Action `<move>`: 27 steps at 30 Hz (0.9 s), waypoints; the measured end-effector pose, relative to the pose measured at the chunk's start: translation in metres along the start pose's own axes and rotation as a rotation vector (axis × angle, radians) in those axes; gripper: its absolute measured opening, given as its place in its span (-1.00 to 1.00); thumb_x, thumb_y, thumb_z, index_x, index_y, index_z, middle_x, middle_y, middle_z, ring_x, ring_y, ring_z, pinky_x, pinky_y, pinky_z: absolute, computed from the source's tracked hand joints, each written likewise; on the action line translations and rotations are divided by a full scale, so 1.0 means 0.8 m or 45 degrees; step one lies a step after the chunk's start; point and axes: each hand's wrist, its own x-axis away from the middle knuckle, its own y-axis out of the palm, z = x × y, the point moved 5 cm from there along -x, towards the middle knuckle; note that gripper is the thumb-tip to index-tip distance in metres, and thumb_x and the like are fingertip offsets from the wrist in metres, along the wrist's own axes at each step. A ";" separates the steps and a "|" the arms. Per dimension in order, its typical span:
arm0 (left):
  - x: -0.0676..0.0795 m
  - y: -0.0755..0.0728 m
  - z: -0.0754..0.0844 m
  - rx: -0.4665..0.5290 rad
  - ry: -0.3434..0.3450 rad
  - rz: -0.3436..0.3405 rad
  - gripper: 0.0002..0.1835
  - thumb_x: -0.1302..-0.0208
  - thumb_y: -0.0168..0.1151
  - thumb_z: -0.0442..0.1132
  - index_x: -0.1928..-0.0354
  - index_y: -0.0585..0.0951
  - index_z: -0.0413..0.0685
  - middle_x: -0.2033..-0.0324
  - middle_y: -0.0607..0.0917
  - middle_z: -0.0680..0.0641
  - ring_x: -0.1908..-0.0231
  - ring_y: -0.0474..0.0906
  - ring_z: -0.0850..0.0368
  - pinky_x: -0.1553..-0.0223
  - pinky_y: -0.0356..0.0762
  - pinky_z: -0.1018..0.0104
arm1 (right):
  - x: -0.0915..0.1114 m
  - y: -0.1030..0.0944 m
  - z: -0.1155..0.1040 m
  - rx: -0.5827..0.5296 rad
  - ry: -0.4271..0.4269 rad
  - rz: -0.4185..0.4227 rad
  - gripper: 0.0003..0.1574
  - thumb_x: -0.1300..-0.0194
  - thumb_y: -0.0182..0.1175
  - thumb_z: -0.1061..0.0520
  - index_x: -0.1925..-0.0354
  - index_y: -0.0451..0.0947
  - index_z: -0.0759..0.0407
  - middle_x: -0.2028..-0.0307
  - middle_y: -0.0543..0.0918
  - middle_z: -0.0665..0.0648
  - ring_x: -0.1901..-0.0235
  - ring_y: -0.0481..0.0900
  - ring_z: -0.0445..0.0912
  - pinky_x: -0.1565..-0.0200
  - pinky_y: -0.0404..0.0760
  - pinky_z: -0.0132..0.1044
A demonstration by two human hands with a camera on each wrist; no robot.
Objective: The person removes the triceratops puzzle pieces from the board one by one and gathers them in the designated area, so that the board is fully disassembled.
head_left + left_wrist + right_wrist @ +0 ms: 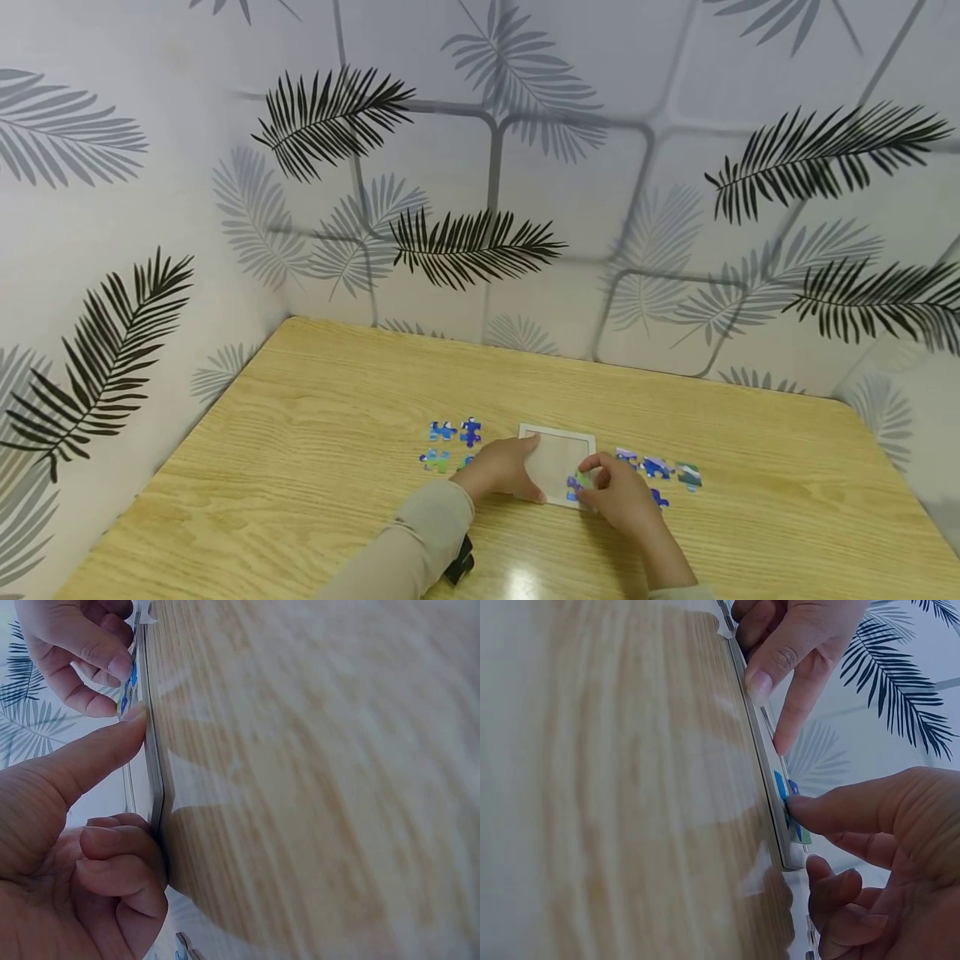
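A shallow, light-coloured puzzle tray (558, 432) with a raised rim lies on the table. My left hand (504, 467) grips its left side, the thumb at the near rim and the index finger toward the far left corner. In the left wrist view, the other fingers of the left hand (90, 840) curl beside the tray's edge. Over the near right corner, my right hand (621, 498) pinches a small jigsaw piece (804, 834) with green and blue on it. A blue-purple piece (572, 492) shows at that corner, partly covered by the fingers.
Several loose jigsaw pieces (471, 432) lie left of the tray, one partly behind the left hand. More pieces (656, 467) lie to its right, beside the right hand. A black object (460, 562) shows beside the left forearm. The wooden table (337, 392) meets a leaf-patterned wall behind.
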 end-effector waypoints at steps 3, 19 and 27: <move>0.000 0.000 0.001 0.003 0.000 -0.001 -0.05 0.09 0.53 -0.06 -0.38 0.28 -0.03 -0.28 0.42 -0.07 -0.26 0.32 -0.03 -0.22 0.28 0.14 | 0.002 -0.002 -0.002 -0.023 0.004 0.027 -0.72 -0.10 0.30 0.31 0.18 0.51 0.20 0.43 0.45 0.10 0.48 0.37 -0.08 0.48 0.36 -0.27; -0.002 0.003 -0.002 0.038 0.001 -0.011 -0.03 0.10 0.54 -0.08 -0.40 0.26 0.00 -0.30 0.39 -0.06 -0.28 0.29 -0.04 -0.24 0.25 0.12 | 0.008 -0.029 0.022 -0.161 0.044 0.099 -0.84 -0.20 0.22 0.30 0.21 0.54 0.34 0.43 0.55 0.06 0.39 0.42 -0.13 0.41 0.39 -0.37; -0.003 0.004 -0.004 0.046 0.007 -0.008 -0.03 0.09 0.53 -0.08 -0.40 0.26 0.01 -0.30 0.39 -0.07 -0.29 0.28 -0.04 -0.24 0.24 0.13 | 0.020 -0.066 0.058 -0.148 0.128 0.106 -0.76 -0.25 0.17 0.28 0.13 0.53 0.41 0.38 0.56 0.09 0.36 0.43 -0.12 0.39 0.42 -0.37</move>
